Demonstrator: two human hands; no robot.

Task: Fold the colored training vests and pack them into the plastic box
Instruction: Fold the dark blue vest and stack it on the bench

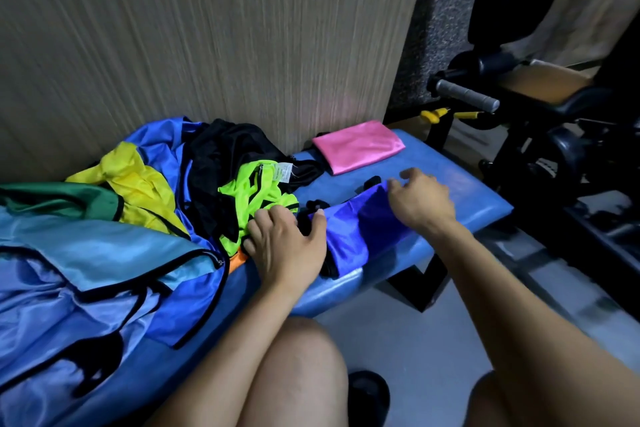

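Folding is under way on a dark blue vest (349, 236) that lies partly doubled over near the front edge of the padded blue bench (460, 194), between the two hands. The left hand (287, 246) lies flat on the vest's near-left end, fingers straight and pressing the black trim down; the right hand (420, 199) has its fingers bent over the far-right edge of the cloth, but I cannot tell whether they pinch it or merely rest there. Just left of it, touching the left hand, is a neon green vest (256, 198) on a heap of unfolded vests (104, 253) in black, yellow, green and light blue. A pink vest (358, 146), already folded, lies apart by the wood-grain wall (207, 28). The plastic box is not in view. The fabric looks slick, so the fold could slide open or off the bench edge if the left hand lifts early, and the green vest could drag along with it. A white care label (283, 172) shows on the green vest, its print too small to read. Black exercise equipment (519, 114) stands to the right.
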